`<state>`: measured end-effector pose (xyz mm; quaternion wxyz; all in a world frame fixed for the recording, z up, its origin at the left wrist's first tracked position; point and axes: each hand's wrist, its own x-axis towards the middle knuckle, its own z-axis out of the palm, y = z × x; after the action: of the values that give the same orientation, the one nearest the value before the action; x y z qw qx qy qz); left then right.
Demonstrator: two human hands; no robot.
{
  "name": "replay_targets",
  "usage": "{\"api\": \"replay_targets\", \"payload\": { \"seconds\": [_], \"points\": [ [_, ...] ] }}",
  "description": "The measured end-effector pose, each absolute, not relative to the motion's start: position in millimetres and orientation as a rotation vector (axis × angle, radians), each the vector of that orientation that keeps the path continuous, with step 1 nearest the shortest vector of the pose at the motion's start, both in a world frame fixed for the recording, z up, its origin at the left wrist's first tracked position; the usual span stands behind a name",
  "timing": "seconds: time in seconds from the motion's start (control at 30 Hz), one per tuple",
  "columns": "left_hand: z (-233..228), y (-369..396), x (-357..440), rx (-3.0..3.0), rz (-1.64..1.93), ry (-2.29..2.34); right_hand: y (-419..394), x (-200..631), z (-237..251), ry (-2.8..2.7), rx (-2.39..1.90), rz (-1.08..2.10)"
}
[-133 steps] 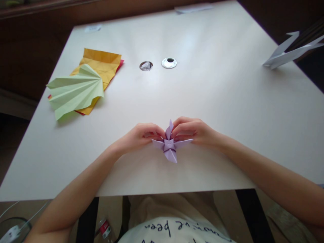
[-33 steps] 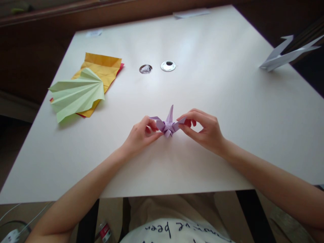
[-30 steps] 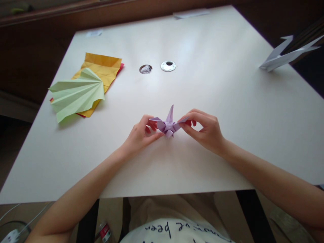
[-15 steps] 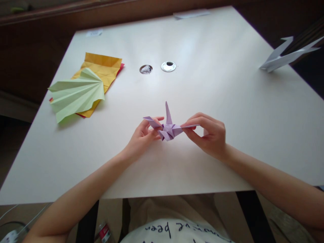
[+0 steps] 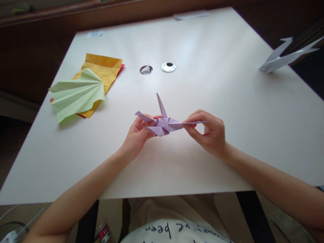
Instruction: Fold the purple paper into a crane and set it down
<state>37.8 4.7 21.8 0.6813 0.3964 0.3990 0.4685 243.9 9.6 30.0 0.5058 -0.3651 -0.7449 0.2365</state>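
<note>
A: State the position of the hands and the workpiece.

B: The purple paper crane (image 5: 163, 125) is held just above the table (image 5: 227, 101), slightly left of frame centre. The left hand (image 5: 136, 136) pinches the left wing between thumb and fingers; the right hand (image 5: 211, 133) pinches the right wing tip. Both hands are closed on the paper. One point of the crane stands up and tilts toward the upper left.

A: List surrounding items.

B: Upper left: a green pleated fan (image 5: 77, 94) lying on orange paper (image 5: 105, 67), with a red sheet edge showing beneath. Upper centre: two round metal-rimmed holes (image 5: 168, 66) in the table. Upper right edge: a white folded paper model (image 5: 286, 55). Far edge: a white sheet (image 5: 191, 15).

A: Obstructions and clearance?

B: Nothing lies close to the hands. The table surface is bare on the right and toward the near edge, which crosses the lower frame.
</note>
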Motion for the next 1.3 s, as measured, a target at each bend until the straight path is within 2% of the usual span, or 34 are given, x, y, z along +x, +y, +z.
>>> {"api": "replay_targets", "payload": {
  "seconds": [0.43,0.63,0.83,1.07,1.3],
  "points": [
    [22,1,38,1.256,0.777,0.846,11,251,32,-1.872,-0.781,0.759],
    [23,-1,38,1.299,0.751,0.808,8,244,31,-1.946,-0.705,0.669],
    [24,0,39,1.255,0.708,0.754,3,244,34,-1.853,-0.871,0.685],
    [21,1,37,1.235,0.745,0.742,5,244,33,-1.614,-1.025,0.896],
    [24,2,36,1.199,0.78,0.751,13,246,30,-1.395,-0.981,1.21]
  ]
}}
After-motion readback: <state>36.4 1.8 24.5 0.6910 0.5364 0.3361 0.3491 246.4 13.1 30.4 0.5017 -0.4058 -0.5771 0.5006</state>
